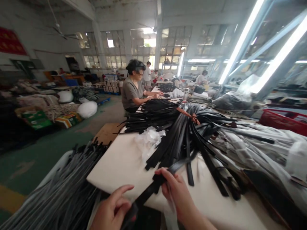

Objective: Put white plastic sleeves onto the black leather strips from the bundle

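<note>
A black strap (pixel 146 194) runs slantwise between my two hands, over the near edge of the pale tabletop (pixel 115 163). My right hand (pixel 177 193) pinches it between thumb and fingers, and a translucent whitish strip hangs below that hand. Lower and to the left, my left hand (pixel 111 209) closes around the strap's lower part with its index finger stretched out; the lower fingers are partly out of view. Beyond the hands lies a large bundle of black straps (pixel 177 137), bound by a reddish-brown tie (pixel 189 115), its ends fanning toward me.
Crumpled white plastic (pixel 150 139) lies beside the bundle. More dark straps (pixel 64 188) fill a container at lower left. Plastic-wrapped straps (pixel 249 143) and a red crate (pixel 285 119) are at right. A person (pixel 133 86) works farther along the table. Sacks and boxes stand on the floor at left.
</note>
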`<state>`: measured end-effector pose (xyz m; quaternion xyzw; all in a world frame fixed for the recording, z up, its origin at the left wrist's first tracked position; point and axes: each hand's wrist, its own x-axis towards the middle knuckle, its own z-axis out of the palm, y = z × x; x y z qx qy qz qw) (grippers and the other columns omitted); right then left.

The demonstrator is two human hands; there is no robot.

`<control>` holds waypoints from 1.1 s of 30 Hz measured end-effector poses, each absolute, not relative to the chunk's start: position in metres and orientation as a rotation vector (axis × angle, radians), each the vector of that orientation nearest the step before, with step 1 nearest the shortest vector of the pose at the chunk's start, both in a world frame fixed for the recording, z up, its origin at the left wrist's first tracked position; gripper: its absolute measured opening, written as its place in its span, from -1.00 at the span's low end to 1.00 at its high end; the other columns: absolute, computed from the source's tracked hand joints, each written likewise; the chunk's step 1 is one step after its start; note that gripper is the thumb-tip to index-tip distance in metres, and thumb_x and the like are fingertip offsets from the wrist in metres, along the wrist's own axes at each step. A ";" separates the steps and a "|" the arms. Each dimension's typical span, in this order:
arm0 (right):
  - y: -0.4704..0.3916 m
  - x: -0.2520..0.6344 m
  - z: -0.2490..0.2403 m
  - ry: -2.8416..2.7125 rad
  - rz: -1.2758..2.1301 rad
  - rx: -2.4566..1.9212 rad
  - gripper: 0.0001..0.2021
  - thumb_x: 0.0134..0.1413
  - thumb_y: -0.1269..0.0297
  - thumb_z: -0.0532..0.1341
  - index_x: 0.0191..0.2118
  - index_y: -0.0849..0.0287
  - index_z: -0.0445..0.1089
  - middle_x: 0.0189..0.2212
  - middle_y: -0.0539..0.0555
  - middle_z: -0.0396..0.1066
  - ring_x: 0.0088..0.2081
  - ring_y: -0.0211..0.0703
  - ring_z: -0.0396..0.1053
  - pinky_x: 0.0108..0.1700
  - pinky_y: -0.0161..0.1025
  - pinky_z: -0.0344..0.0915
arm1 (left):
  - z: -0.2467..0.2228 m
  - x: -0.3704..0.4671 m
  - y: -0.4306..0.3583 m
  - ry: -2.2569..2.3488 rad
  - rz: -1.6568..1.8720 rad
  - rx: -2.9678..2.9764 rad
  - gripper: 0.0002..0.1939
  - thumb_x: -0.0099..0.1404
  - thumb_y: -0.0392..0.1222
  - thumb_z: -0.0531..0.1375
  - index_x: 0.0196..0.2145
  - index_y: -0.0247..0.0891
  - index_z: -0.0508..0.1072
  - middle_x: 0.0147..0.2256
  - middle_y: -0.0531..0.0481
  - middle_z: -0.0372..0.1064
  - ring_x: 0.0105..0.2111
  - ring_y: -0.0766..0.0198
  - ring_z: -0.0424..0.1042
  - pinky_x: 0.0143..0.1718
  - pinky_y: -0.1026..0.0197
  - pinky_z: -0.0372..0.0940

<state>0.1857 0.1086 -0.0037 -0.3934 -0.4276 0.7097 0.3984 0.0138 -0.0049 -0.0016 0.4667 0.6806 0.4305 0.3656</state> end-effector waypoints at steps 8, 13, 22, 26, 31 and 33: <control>0.097 0.175 -0.001 -1.383 1.905 -0.764 -0.40 -0.01 -0.21 0.31 -0.14 0.32 0.54 -0.72 -0.09 0.24 -0.68 -0.37 0.13 -0.61 -0.40 0.02 | 0.016 0.020 0.002 1.648 1.172 1.124 -0.55 0.31 -0.06 0.12 0.09 -0.31 0.31 -0.54 0.05 0.52 -0.45 0.17 0.52 -0.36 0.26 0.29; 0.107 0.178 0.006 -1.193 1.680 -0.919 -0.47 -0.07 -0.20 0.35 -0.36 0.30 0.57 -0.76 -0.15 0.07 -0.68 -0.43 -0.02 -0.63 -0.41 -0.12 | 0.017 0.017 0.007 1.645 1.138 1.113 -0.52 0.31 -0.07 0.09 0.13 -0.33 0.24 -0.50 -0.01 0.56 -0.42 0.14 0.53 -0.33 0.22 0.31; 0.123 0.191 0.019 -1.137 1.642 -0.865 -0.47 -0.07 -0.19 0.36 -0.31 0.29 0.53 -0.79 -0.17 0.08 -0.70 -0.46 -0.08 -0.64 -0.42 -0.19 | 0.027 0.027 0.020 1.651 1.126 1.136 -0.52 0.26 -0.12 0.11 0.12 -0.31 0.30 -0.53 0.05 0.54 -0.45 0.17 0.51 -0.33 0.22 0.30; 0.126 0.196 0.020 -1.266 1.652 -0.814 -0.52 -0.07 -0.14 0.39 -0.40 0.29 0.54 -0.75 -0.10 0.17 -0.68 -0.45 0.00 -0.62 -0.41 -0.17 | 0.034 0.035 0.028 1.619 1.143 1.132 -0.52 0.26 -0.09 0.12 0.10 -0.31 0.30 -0.53 0.05 0.54 -0.46 0.18 0.49 -0.36 0.24 0.28; 0.113 0.195 0.004 -1.447 1.742 -0.662 -0.47 -0.02 -0.20 0.33 -0.29 0.28 0.59 -0.67 -0.01 0.28 -0.64 -0.38 0.13 -0.58 -0.39 0.00 | 0.031 0.047 0.044 1.573 1.128 1.252 -0.51 0.28 -0.04 0.09 0.09 -0.34 0.32 -0.54 0.02 0.53 -0.47 0.18 0.47 -0.36 0.22 0.26; 0.122 0.203 0.006 -1.309 1.605 -0.757 -0.47 -0.04 -0.21 0.33 -0.28 0.26 0.58 -0.66 -0.04 0.26 -0.66 -0.40 0.11 -0.60 -0.41 -0.02 | 0.024 0.048 0.050 1.558 1.114 1.315 -0.49 0.28 -0.03 0.07 0.10 -0.38 0.30 -0.54 0.00 0.54 -0.49 0.17 0.48 -0.36 0.21 0.27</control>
